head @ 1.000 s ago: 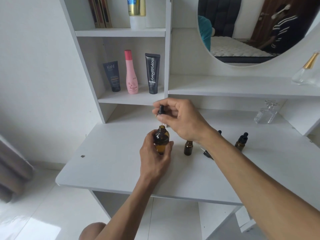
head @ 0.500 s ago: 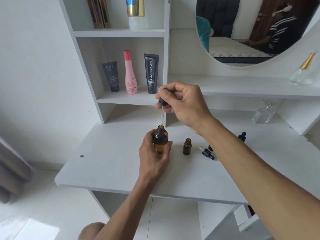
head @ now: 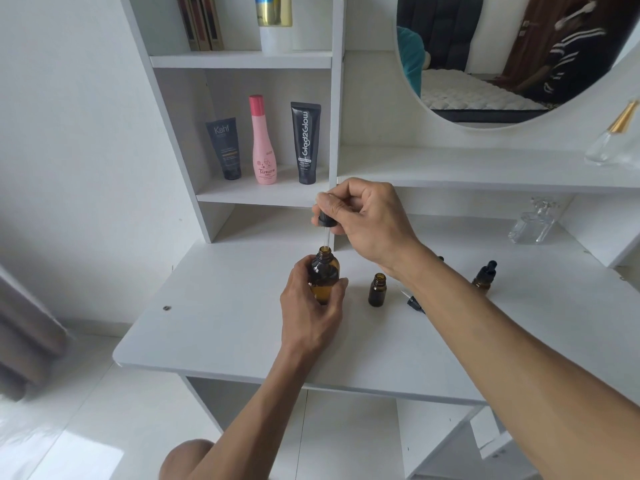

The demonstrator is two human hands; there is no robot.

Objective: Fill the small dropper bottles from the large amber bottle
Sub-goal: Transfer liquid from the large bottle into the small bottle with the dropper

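Observation:
My left hand [head: 310,308] grips the large amber bottle [head: 324,275], which stands upright on the white desk [head: 221,327]. Above it my right hand [head: 367,220] pinches the black cap of a dropper [head: 325,225]; its glass tube points straight down into the bottle's open neck. To the right stands an uncapped small amber dropper bottle [head: 377,289]. Its black dropper cap [head: 415,304] lies on the desk beside my right forearm. A capped small dropper bottle [head: 484,276] stands farther right.
A dark tube [head: 225,148], a pink bottle [head: 263,142] and a black tube [head: 305,142] stand on the shelf behind. A clear glass perfume bottle [head: 533,221] sits at the back right under the round mirror [head: 485,57]. The desk's front edge is near.
My right hand lifted the dropper out of the large bottle's neck, then lowered it a little, so the tube tip sits in the neck again. The left hand kept hold of the bottle.

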